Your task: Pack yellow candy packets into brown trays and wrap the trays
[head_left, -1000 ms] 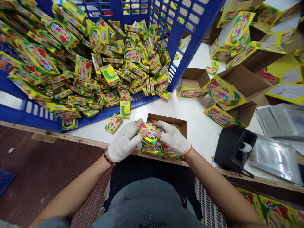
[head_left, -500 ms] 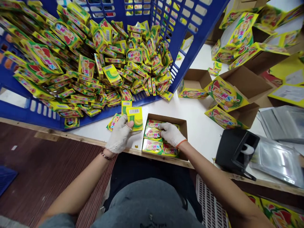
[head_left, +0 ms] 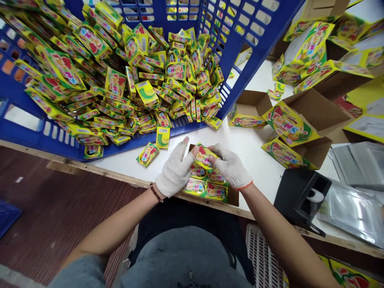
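Note:
My left hand [head_left: 175, 170], in a white knit glove, is open, its thumb and forefinger apart. The thumb tip meets the left end of a small yellow-green candy box [head_left: 204, 157]. My right hand [head_left: 232, 165], also gloved, is closed on that box from the right, above a brown-walled carton [head_left: 233, 197]. Inside the carton lie several matching candy boxes, printed faces up; my hands hide part of them. To the left of my left hand, a loose candy box [head_left: 148, 155] lies on the table, and another with a barcode [head_left: 163, 137] leans near the crate.
A blue plastic crate [head_left: 120, 150] heaped with candy boxes lies tipped toward me. Open printed cartons [head_left: 292, 123] stand at right, with a black tape dispenser [head_left: 295, 200] and clear plastic sheets [head_left: 354, 208] nearer. The table's wooden edge [head_left: 126, 179] runs before me.
My left hand has moved right to the carton, and the barcode-side-up box it held is gone from its former place. My right hand has lifted out of the carton and now grips a box above it.

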A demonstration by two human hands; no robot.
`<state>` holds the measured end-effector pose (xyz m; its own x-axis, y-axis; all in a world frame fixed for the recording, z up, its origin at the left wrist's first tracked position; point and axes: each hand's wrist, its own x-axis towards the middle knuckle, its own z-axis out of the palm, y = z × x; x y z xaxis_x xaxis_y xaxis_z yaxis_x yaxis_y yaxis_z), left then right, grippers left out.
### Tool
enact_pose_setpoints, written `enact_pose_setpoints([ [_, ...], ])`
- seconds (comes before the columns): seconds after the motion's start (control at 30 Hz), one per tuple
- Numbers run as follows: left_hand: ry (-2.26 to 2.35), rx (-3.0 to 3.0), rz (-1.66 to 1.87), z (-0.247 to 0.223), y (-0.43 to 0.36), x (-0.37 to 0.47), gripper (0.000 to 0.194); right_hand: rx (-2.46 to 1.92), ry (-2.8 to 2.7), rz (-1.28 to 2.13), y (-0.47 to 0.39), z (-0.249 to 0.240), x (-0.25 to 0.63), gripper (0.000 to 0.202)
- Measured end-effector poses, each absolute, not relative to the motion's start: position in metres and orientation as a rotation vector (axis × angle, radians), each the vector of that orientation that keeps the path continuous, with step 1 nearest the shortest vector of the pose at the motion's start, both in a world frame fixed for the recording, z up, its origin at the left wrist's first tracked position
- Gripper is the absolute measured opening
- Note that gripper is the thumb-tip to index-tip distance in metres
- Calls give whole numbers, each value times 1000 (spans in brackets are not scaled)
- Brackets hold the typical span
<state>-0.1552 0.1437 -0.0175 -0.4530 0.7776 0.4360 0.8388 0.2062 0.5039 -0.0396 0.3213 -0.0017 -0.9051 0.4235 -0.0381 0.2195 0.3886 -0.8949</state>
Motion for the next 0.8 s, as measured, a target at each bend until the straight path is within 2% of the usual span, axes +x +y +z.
enact_pose_setpoints([
  [0.1, -2534, -1271, -830, -27, 126, -179, 63, -693, -2432, 1308, 327, -24, -47, 22],
  [0.23, -2876, -845, -533, -42, 91, -217, 81, -702, -2588, 1184, 320, -43, -58, 23],
  [0.33, -3095, -713, -397, -55, 68, -232, 72, -636, -2844, 861, 311, -38, -64, 27],
  [0.4, -3117, -704, -498, -60, 59, -232, 63, -648, -3009, 561, 306, -34, -67, 27],
  [0.47, -3022, -730, -722, -59, 58, -226, 62, -643, -3114, 397, 303, -33, -66, 29],
  [0.53, -2896, -787, -981, -53, 63, -216, 64, -557, -3161, 453, 305, -36, -63, 33],
  [0.63, -2719, -1003, -1294, -38, 80, -196, 64, -403, -3067, 879, 316, -43, -57, 42],
  [0.7, -2598, -1180, -1327, -29, 94, -184, 63, -440, -2919, 1173, 324, -42, -51, 41],
  [0.8, -2411, -1470, -1128, -20, 116, -170, 66, -597, -2628, 1455, 328, -26, -42, 33],
])
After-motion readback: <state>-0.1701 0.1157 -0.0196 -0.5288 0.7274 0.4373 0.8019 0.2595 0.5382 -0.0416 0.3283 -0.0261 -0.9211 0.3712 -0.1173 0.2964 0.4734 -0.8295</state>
